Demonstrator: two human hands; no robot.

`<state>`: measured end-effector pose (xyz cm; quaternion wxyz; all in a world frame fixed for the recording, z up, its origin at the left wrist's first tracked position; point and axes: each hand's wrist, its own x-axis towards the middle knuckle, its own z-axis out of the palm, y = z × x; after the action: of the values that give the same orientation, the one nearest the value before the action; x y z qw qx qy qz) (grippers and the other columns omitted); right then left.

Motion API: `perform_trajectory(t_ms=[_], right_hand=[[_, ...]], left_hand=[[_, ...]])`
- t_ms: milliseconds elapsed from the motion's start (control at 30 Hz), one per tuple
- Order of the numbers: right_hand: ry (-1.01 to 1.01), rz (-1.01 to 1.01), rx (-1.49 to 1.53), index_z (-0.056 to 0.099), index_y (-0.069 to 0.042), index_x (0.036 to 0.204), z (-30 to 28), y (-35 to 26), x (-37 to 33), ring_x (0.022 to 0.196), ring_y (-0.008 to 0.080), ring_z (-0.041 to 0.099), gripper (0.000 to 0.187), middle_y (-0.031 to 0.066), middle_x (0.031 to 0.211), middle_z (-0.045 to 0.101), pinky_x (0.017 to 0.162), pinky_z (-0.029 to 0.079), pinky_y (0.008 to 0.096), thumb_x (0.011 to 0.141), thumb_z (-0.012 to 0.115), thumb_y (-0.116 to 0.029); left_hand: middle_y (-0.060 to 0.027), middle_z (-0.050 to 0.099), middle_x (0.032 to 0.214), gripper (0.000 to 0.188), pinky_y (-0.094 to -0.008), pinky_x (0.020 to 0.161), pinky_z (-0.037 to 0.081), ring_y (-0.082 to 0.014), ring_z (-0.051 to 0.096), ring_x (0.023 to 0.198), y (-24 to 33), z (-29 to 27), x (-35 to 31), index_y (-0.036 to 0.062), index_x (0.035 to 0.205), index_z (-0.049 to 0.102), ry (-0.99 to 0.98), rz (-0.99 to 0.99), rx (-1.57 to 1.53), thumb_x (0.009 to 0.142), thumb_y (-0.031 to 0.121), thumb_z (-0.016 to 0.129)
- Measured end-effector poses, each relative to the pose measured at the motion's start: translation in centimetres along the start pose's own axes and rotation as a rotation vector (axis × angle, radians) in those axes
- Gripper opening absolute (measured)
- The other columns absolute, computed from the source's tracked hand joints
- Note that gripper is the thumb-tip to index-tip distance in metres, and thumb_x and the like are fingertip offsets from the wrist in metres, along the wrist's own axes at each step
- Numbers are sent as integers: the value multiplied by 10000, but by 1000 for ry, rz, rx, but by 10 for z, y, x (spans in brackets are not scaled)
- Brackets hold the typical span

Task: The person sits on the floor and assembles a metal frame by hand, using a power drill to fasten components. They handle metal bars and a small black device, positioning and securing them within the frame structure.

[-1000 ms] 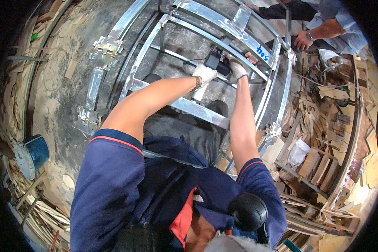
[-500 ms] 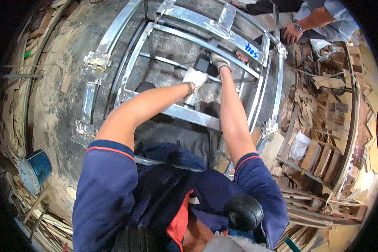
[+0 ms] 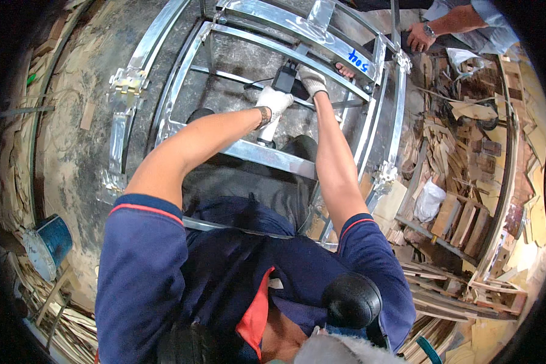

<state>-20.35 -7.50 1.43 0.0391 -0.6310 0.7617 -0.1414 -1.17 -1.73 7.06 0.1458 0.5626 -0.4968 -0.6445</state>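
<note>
Left hand (image 3: 274, 101) in white glove wrapped around black handheld power tool (image 3: 283, 79), right hand (image 3: 312, 80) gripping just beside it, both above shiny silver metal frame (image 3: 267, 155); blue bucket (image 3: 50, 242) far behind left elbow.

Shiny bare metal on the frame (image 3: 273, 155); white knitted cloth on both gloves (image 3: 276, 100); matt black plastic on the tool (image 3: 283, 79); rough wood scraps (image 3: 461, 212) at right.

Gloved hands (image 3: 291, 94) perhaps hide most of the power tool (image 3: 283, 79).
</note>
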Motion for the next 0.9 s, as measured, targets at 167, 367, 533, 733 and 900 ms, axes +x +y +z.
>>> perform_trajectory(t_ms=[167, 367, 533, 733, 900], right_hand=[[0, -2, 33, 688, -105, 1026, 4, -3, -9, 964, 390, 640, 482, 157, 1081, 677, 848, 482, 495, 927, 361, -445], [-14, 155, -79, 685, -105, 904, 2, -9, -10, 875, 401, 645, 385, 152, 952, 693, 778, 496, 500, 921, 398, -361], [6, 6, -161, 676, -101, 849, -5, -8, -10, 730, 374, 662, 290, 159, 841, 695, 644, 516, 483, 908, 445, -266], [-215, -99, -12, 651, -89, 968, 1, 2, 2, 900, 377, 644, 327, 186, 978, 679, 755, 503, 451, 953, 380, -272], [-105, -118, 39, 649, -88, 968, 3, 3, -4, 847, 371, 650, 308, 172, 941, 686, 739, 502, 443, 944, 387, -248]], left_hand=[[-121, 641, 628, 304, -349, 527, 521, -226, 638, 536, -4, 0, 7, 24, 697, 651, -31, 113, 136, 791, 308, 605], [-200, 689, 803, 349, -395, 674, 557, -319, 693, 732, -2, 3, 9, 5, 841, 663, 90, 45, 104, 715, 330, 655], [-171, 662, 729, 502, -379, 560, 545, -262, 688, 648, 5, -1, 1, -69, 1037, 550, 47, 49, 79, 722, 294, 695], [-155, 676, 803, 368, -366, 636, 541, -254, 671, 687, 1, 4, 1, 10, 950, 602, 172, 39, 37, 715, 285, 670], [-186, 687, 856, 520, -391, 784, 523, -333, 659, 897, -8, 8, 12, -28, 1063, 564, 217, 29, 182, 699, 325, 678]])
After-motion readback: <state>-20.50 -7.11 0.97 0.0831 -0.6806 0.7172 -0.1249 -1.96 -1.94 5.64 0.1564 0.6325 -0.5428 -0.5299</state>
